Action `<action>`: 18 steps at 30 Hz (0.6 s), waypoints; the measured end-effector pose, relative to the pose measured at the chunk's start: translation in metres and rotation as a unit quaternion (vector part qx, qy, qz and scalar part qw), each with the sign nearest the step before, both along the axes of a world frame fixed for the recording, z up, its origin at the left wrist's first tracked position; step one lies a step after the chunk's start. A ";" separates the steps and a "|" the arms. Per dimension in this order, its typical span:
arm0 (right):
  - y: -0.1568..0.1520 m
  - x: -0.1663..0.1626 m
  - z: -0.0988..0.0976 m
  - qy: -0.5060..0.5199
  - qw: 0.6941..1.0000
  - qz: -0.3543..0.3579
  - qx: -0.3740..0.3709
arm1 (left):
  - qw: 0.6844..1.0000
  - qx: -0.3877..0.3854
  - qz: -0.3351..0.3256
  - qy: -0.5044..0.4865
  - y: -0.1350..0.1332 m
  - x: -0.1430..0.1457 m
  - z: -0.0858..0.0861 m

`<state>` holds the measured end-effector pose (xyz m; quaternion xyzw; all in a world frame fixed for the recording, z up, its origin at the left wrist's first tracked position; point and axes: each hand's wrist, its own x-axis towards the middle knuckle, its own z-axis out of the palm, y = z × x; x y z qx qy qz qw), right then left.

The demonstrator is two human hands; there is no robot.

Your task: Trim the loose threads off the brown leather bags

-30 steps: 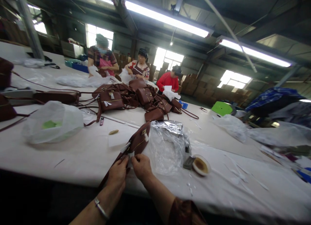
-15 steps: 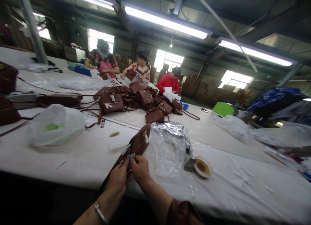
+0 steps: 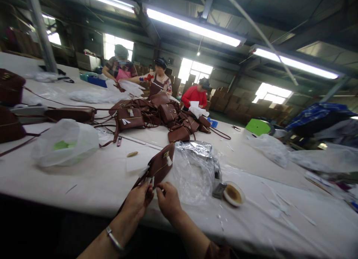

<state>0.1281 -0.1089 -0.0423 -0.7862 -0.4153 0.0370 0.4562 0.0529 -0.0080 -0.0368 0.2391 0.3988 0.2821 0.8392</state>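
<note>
A brown leather handbag (image 3: 161, 165) stands tilted at the table's front edge, with white wrapping on its metal fittings. My left hand (image 3: 137, 199) is closed at the bag's near end, pinching a small white wrapping strip (image 3: 149, 180) there. Just right of it, my right hand (image 3: 170, 200) has curled fingers, thumb and forefinger close together. It is slightly apart from my left hand, and whatever its fingertips may hold is too small to make out. Crumpled clear plastic (image 3: 192, 173) lies right beside the bag.
A shallow dish of brown stuff (image 3: 234, 194) and a small grey block (image 3: 219, 190) sit to the right. Several brown handbags (image 3: 130, 118) are heaped ahead. At left is a white plastic bag (image 3: 65, 143). Three co-workers stand across the table (image 3: 95, 182).
My right hand has moved a little right and away from the left hand. My left hand stays at the bag's near end. Across the table, one co-worker's arm has reached out sideways.
</note>
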 end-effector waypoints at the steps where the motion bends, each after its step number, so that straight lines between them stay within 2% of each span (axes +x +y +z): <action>1: -0.005 0.001 -0.003 0.006 1.000 -0.005 -0.005 | 1.000 -0.008 0.001 0.001 0.000 -0.001 0.001; 6: -0.023 -0.010 -0.008 0.022 1.000 -0.001 0.011 | 1.000 -0.028 -0.002 0.011 -0.007 -0.021 0.008; 9: -0.029 -0.025 0.002 0.031 0.998 0.018 0.046 | 0.999 -0.030 -0.015 0.015 -0.015 -0.042 0.011; 13: -0.027 -0.039 0.017 0.016 0.994 0.080 0.079 | 0.998 -0.039 -0.034 0.025 -0.020 -0.062 0.016; 15: -0.022 -0.042 0.020 0.011 0.993 0.093 0.065 | 0.999 -0.034 -0.028 0.027 -0.021 -0.066 0.015; 18: -0.012 -0.047 0.020 0.056 0.996 0.062 0.019 | 1.000 0.002 -0.026 0.017 -0.023 -0.068 0.008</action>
